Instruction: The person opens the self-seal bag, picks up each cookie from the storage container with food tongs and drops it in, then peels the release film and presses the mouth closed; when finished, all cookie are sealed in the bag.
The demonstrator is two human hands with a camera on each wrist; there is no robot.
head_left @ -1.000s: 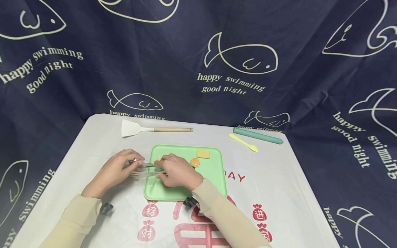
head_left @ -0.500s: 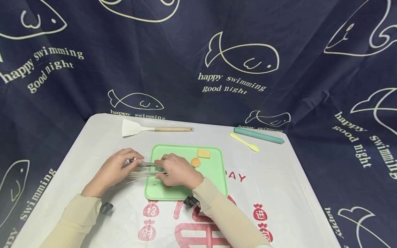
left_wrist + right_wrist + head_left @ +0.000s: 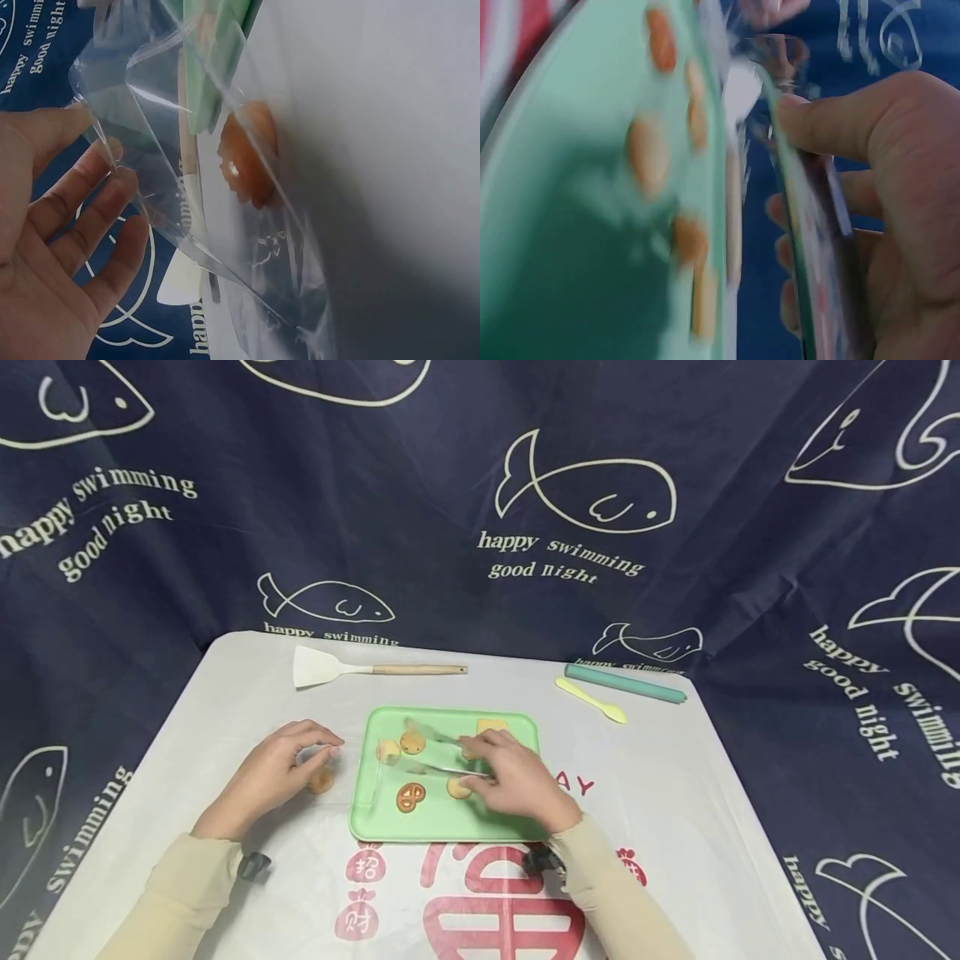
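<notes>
Pinching a clear plastic bag (image 3: pixel 225 187) between thumb and fingertips, the left hand (image 3: pixel 273 772) is resting left of the green tray (image 3: pixel 517 818); one biscuit (image 3: pixel 320 780) is lying inside the bag; the right hand (image 3: pixel 517 777) is gripping clear tongs (image 3: pixel 435 752) over the tray's right half, above loose biscuits (image 3: pixel 411 796).

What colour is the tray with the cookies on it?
Light green. The tray shows best in the head view.
</notes>
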